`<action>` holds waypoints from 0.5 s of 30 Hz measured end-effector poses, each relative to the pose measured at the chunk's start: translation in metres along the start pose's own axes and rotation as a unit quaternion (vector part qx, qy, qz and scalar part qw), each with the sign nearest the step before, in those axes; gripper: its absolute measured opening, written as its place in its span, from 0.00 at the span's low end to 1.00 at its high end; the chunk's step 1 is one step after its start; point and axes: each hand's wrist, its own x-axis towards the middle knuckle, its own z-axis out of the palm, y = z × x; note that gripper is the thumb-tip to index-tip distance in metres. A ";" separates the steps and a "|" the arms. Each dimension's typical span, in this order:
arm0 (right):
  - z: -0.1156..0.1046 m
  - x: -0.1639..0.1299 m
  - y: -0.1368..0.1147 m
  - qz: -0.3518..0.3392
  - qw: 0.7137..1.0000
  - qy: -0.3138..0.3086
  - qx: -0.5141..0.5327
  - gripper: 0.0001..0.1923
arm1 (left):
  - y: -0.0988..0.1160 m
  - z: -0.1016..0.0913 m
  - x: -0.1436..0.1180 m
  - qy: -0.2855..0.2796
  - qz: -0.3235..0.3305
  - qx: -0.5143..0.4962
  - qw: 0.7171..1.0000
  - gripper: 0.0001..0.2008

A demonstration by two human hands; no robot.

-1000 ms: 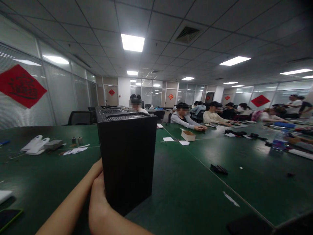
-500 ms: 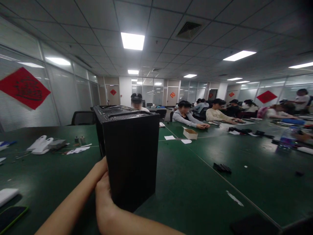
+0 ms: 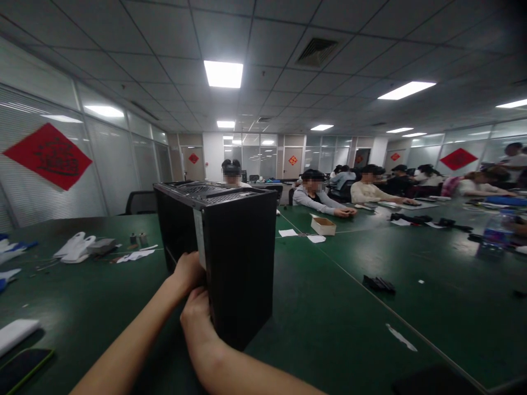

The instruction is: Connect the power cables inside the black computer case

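Observation:
A black computer case (image 3: 242,263) stands upright on the green table (image 3: 313,329), with one side open toward the left and a mesh top. My left hand (image 3: 189,270) reaches to the near edge of the open side, its fingertips hidden inside. Just below, my right hand (image 3: 196,310) is closed at the lower part of the same edge, with curled fingers partly out of sight. Both hands are against the case, close together. Whether they also hold some small part there cannot be made out.
A phone (image 3: 24,370) and a white box (image 3: 18,336) lie at the near left. White plastic bags (image 3: 76,248) sit farther back. Toward the right are a small open carton (image 3: 323,225), black pieces (image 3: 379,283) and a bottle (image 3: 497,230). Several people sit around the table.
The case has turned, so more of its open left side shows, and it sits slightly farther right in view. Both my hands have moved right with its edge.

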 end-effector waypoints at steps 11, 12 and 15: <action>0.033 -0.026 0.082 -0.051 0.993 0.103 -0.041 0.15 | -0.078 -0.069 0.033 0.194 -0.138 -0.076 0.968 0.25; 0.035 -0.028 0.095 -0.058 0.991 0.108 -0.044 0.14 | -0.079 -0.064 0.035 0.179 -0.123 -0.058 0.974 0.25; 0.044 -0.032 0.134 -0.075 0.990 0.113 -0.038 0.15 | -0.076 -0.036 0.040 0.100 -0.077 -0.025 0.992 0.25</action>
